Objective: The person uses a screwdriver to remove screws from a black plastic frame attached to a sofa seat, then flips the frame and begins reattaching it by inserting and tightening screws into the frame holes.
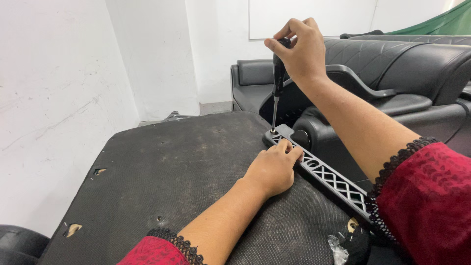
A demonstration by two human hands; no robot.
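Observation:
My right hand (pixel 300 49) grips the black handle of a screwdriver (pixel 277 78) held upright, its thin shaft pointing down onto the far end of a long black plastic strip (pixel 333 179) with a lattice pattern. My left hand (pixel 272 168) rests on that strip, fingers curled over its edge, pressing it against a dark, dusty fabric-covered panel (pixel 186 172). Both arms wear red sleeves with black lace cuffs.
Black quilted leather seats (pixel 402 64) lie behind and to the right of the panel. A white wall (pixel 54 98) stands close on the left. The panel's fabric has small tears near its left edge. A small crumpled plastic bag (pixel 338 245) lies at the bottom right.

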